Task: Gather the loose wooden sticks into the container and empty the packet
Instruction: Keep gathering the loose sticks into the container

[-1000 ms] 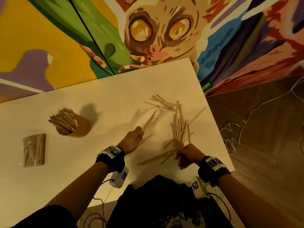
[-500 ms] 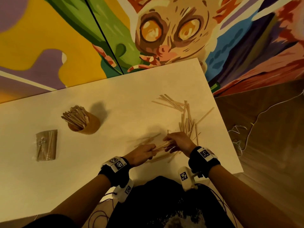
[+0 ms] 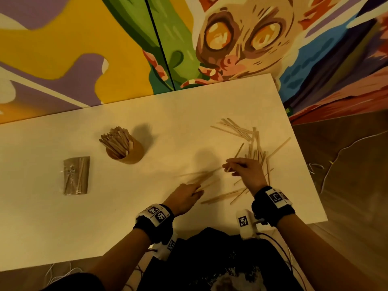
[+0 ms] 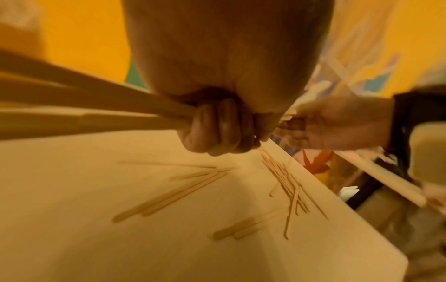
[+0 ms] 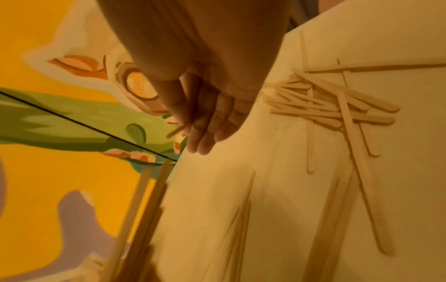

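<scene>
On the white table (image 3: pixel 178 114), loose wooden sticks (image 3: pixel 254 152) lie scattered at the right, with a few more (image 3: pixel 222 196) near the front edge. My left hand (image 3: pixel 184 198) grips a bundle of sticks (image 3: pixel 203 179) in its fist (image 4: pixel 217 129), just above the table. My right hand (image 3: pixel 245 171) hovers over the near end of the pile with fairly straight fingers (image 5: pixel 207 118) and pinches a single stick (image 5: pixel 176 131). The brown container (image 3: pixel 134 152), full of upright sticks, stands left of centre. The packet (image 3: pixel 76 175) lies flat further left.
The table's right edge (image 3: pixel 300 156) runs close to the stick pile (image 5: pixel 325 103). White cables (image 3: pixel 336 160) trail over the wooden floor beyond it. A painted mural wall (image 3: pixel 231 43) borders the far edge.
The hands met half a second ago over the bundle and have since parted. The left keeps the bundle. The right has moved right, toward the pile.
</scene>
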A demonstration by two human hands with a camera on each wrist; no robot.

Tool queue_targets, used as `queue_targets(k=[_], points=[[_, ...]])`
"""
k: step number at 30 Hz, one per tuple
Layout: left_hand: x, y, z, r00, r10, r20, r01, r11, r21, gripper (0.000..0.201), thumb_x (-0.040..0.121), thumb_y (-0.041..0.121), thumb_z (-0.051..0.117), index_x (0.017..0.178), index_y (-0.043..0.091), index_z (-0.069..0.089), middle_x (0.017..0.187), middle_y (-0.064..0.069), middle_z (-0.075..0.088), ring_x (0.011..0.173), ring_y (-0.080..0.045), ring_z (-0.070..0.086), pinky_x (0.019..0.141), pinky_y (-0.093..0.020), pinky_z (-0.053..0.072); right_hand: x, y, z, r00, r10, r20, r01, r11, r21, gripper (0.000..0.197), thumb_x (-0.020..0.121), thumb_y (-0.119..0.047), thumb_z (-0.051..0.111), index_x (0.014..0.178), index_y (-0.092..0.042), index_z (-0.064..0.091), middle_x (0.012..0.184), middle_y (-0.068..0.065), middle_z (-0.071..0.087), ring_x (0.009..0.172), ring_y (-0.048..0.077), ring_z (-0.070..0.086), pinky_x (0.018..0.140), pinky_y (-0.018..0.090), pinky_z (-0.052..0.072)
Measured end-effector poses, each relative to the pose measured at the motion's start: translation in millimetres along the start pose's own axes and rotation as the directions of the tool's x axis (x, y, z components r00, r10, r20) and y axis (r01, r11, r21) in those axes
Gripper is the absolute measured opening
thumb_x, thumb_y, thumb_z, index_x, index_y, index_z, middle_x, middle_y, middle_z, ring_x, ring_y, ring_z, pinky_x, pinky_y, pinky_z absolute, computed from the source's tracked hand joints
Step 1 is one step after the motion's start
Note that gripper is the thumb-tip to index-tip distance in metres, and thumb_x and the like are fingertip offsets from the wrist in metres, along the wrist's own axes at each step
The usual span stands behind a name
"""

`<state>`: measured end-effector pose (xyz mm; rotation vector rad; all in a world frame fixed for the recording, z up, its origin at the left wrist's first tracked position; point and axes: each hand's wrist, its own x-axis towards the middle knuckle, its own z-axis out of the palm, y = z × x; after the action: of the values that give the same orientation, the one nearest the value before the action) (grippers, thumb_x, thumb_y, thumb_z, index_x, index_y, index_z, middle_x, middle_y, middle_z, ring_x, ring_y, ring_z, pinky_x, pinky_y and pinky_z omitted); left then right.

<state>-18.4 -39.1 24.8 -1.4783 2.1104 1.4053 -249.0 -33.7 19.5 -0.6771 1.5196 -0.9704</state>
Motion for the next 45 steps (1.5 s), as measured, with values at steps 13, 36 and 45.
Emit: queue_targets(k=[13, 36, 45], points=[[-40.1, -56.3, -29.7, 0.935, -0.312, -0.167, -0.035, 0.388, -0.921, 0.033, 0.096, 0.040, 0.053, 0.086, 0.009, 0.055, 0.051, 0.001, 0.036, 0.042, -0.014, 0.034, 0.042, -0.023, 0.030, -51.9, -1.4, 155.5, 0.815, 0.165, 0.555, 0.065, 0.927, -0.370, 0.020, 0.082, 0.000, 0.065, 0.088, -0.008, 0.048, 0.079, 0.019, 0.074, 0.064, 0.034, 0.071, 0.053, 0.030, 0.051], [-93.4, -159.2, -84.7, 0.862, -0.449, -0.234, -0.298, -0.076, -0.952, 0.034, 0.104, 0.029, 0.037, 0.072, 0.016, 0.040, 0.057, 0.003, 0.037, 0.046, -0.010, 0.033, 0.046, -0.022, 0.031, -57.1, 8.7, 288.2, 0.448, 0.607, 0.656, 0.182, 0.657, -0.732, 0.037, 0.092, -0.036, 0.061, 0.070, -0.008, 0.070, 0.067, 0.005, 0.070, 0.053, 0.012, 0.065, 0.058, 0.023, 0.046], [-99.5, -164.0, -83.4, 0.858, -0.419, -0.296, -0.322, 0.009, -0.947, 0.023, 0.105, 0.025, 0.036, 0.100, 0.008, 0.052, 0.057, 0.001, 0.037, 0.045, -0.010, 0.032, 0.043, -0.022, 0.030, -51.7, 4.5, 314.8, 0.572, 0.522, 0.632, 0.046, 0.749, -0.661, 0.033, 0.087, -0.027, 0.070, 0.060, -0.011, 0.060, 0.056, 0.001, 0.054, 0.049, 0.014, 0.046, 0.055, 0.024, 0.043]])
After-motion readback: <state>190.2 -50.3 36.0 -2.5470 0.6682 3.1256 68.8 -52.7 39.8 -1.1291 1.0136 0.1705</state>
